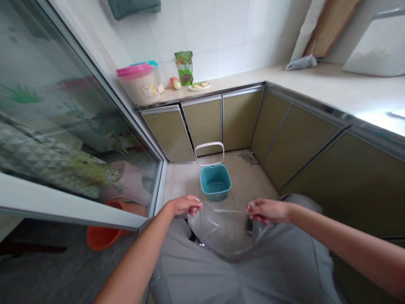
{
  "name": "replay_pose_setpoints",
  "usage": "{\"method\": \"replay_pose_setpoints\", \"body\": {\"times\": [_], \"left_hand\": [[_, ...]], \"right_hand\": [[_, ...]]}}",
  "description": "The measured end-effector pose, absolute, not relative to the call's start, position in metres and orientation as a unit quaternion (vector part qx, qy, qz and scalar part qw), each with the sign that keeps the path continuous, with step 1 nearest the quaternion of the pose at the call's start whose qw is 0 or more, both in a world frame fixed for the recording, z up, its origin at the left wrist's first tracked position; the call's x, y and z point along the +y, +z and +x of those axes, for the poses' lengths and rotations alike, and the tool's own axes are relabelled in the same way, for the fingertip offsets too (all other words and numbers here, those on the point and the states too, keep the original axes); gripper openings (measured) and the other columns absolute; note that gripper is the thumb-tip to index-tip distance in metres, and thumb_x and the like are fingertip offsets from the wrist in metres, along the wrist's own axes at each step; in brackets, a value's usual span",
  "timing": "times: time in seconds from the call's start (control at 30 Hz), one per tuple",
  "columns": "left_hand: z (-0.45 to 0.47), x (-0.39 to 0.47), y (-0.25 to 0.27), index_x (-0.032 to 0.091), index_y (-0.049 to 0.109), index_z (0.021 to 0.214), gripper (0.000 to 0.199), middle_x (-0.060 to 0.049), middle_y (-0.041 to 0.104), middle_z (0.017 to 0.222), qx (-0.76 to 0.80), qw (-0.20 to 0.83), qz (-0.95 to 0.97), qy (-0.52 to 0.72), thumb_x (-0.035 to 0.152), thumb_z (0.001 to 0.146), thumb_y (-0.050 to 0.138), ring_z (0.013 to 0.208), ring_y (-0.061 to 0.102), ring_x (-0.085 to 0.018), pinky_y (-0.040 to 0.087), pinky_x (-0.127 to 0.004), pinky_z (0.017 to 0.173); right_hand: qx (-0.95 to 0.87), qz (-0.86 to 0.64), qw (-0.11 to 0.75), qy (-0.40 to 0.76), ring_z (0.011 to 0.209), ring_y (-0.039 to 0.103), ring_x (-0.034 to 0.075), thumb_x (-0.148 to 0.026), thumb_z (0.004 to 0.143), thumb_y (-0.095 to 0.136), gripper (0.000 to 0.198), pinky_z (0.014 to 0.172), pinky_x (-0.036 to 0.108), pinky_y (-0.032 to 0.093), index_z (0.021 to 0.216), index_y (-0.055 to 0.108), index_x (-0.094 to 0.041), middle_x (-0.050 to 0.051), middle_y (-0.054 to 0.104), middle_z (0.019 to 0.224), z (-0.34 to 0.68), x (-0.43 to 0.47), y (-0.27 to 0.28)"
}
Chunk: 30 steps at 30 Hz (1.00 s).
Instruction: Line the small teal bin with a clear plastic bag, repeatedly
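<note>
Left hand [186, 205] pinched shut on top edge of clear plastic bag [221, 232], fingers curled narrow, thumb side toward bag. Right hand [267, 211] same, pinched narrow on opposite edge. Bag stretched between both hands, hanging down in front of grey trousers [253, 274], mouth edge pulled into a line betw. the two grips; bottom sags to a rounded pouch, see-through, contents cannot tell.

Straight ahead on tiled floor [247, 181]: small teal bin [215, 182], open top, white hoop handle [209, 153] raised upright behind it. Bin just past the bag, apart from hands, roughly centred betw. them.

Behind bin: row of olive cabinet doors [202, 122] w/ metal trim, turning a corner to the right. Pale counter [332, 88] on top. On far counter, left end: round tub w/ pink lid [139, 84], second tub w/ blue lid partly hidden behind it, green pouch [184, 67] standing upright, small plate of food [199, 86] beside it. Grey cloth [302, 63] further right on counter, wooden board [332, 25] leaning at wall.

Left side: sliding glass door [72, 114], reflections in pane; behind glass an orange basin [104, 236] low down.
</note>
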<state>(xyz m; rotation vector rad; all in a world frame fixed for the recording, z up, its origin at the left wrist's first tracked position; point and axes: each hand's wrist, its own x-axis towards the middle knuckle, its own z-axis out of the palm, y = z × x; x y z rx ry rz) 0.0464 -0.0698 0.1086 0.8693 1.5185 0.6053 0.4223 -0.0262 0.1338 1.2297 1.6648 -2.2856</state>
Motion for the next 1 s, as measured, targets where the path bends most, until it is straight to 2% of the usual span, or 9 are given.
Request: {"method": "replay_pose_setpoints", "body": {"times": [0.07,0.13,0.2,0.3,0.43,0.6,0.73,0.87,1.0], "left_hand": [[0.027,-0.047,0.133,0.018,0.074,0.075,0.008,0.001,0.055,0.056,0.567,0.688,0.388,0.233,0.022,0.082,0.075,0.052,0.054,-0.012,0.049,-0.027,0.056],[0.015,-0.029,0.16,0.017,0.076,0.088,0.006,0.001,0.056,0.063,0.548,0.678,0.395,0.291,0.02,0.084,0.072,0.055,0.049,-0.009,0.046,-0.024,0.058],[0.008,-0.015,0.183,0.018,0.076,0.102,0.021,0.002,0.055,0.066,0.553,0.646,0.402,0.34,0.017,0.081,0.073,0.058,0.047,-0.008,0.044,-0.022,0.059],[0.001,0.0,0.214,0.02,0.07,0.128,0.052,0.003,0.053,0.068,0.549,0.603,0.434,0.383,0.016,0.077,0.075,0.061,0.048,-0.009,0.043,-0.021,0.06],[-0.008,0.017,0.251,0.024,0.054,0.15,0.084,0.007,0.049,0.07,0.539,0.542,0.491,0.418,0.015,0.071,0.081,0.059,0.049,-0.006,0.041,-0.019,0.06],[-0.017,0.033,0.28,0.027,0.035,0.161,0.105,0.01,0.048,0.07,0.549,0.466,0.529,0.449,0.007,0.068,0.079,0.055,0.046,-0.004,0.039,-0.017,0.059],[-0.017,0.038,0.279,0.025,0.02,0.166,0.118,0.011,0.05,0.07,0.551,0.439,0.543,0.457,0.006,0.065,0.079,0.055,0.046,-0.004,0.039,-0.017,0.059],[-0.012,0.036,0.263,0.021,0.011,0.167,0.122,0.013,0.046,0.066,0.556,0.439,0.548,0.445,0.007,0.065,0.077,0.055,0.044,-0.005,0.038,-0.018,0.059],[-0.01,0.032,0.244,0.016,0.01,0.167,0.12,0.014,0.038,0.062,0.567,0.455,0.553,0.407,0.006,0.066,0.075,0.054,0.039,-0.005,0.036,-0.019,0.059]], "right_hand": [[0.542,0.414,-0.016,-0.731,0.043,0.041,0.006,-0.055,0.075,0.076,0.041,0.039,0.019,0.035,0.076,0.056,-0.019,-0.005,0.051,0.06,0.423,-0.006,0.151],[0.542,0.433,-0.068,-0.717,0.045,0.041,0.006,-0.053,0.075,0.077,0.041,0.039,0.019,0.035,0.077,0.054,-0.02,-0.005,0.052,0.062,0.421,0.015,0.173],[0.538,0.443,-0.117,-0.707,0.045,0.039,0.006,-0.049,0.076,0.078,0.037,0.039,0.019,0.032,0.082,0.056,-0.02,-0.004,0.053,0.065,0.419,0.036,0.194],[0.527,0.451,-0.173,-0.699,0.043,0.03,0.004,-0.041,0.079,0.077,0.033,0.038,0.019,0.021,0.101,0.062,-0.021,-0.005,0.051,0.066,0.415,0.065,0.224],[0.544,0.438,-0.212,-0.684,0.043,0.026,0.004,-0.034,0.086,0.071,0.042,0.04,0.018,0.015,0.125,0.062,-0.023,-0.006,0.047,0.066,0.405,0.094,0.26],[0.597,0.429,-0.248,-0.631,0.044,0.027,0.005,-0.034,0.094,0.065,0.047,0.042,0.018,0.022,0.138,0.056,-0.021,-0.005,0.047,0.066,0.39,0.117,0.293],[0.607,0.453,-0.249,-0.604,0.045,0.028,0.005,-0.031,0.095,0.066,0.05,0.042,0.019,0.023,0.143,0.052,-0.025,-0.005,0.048,0.068,0.382,0.119,0.305],[0.587,0.49,-0.252,-0.593,0.044,0.026,0.006,-0.029,0.095,0.065,0.052,0.041,0.018,0.018,0.145,0.05,-0.027,-0.006,0.043,0.064,0.38,0.112,0.299],[0.587,0.517,-0.228,-0.58,0.044,0.027,0.005,-0.032,0.092,0.069,0.054,0.041,0.018,0.016,0.143,0.051,-0.028,-0.008,0.04,0.061,0.386,0.103,0.277]]}}
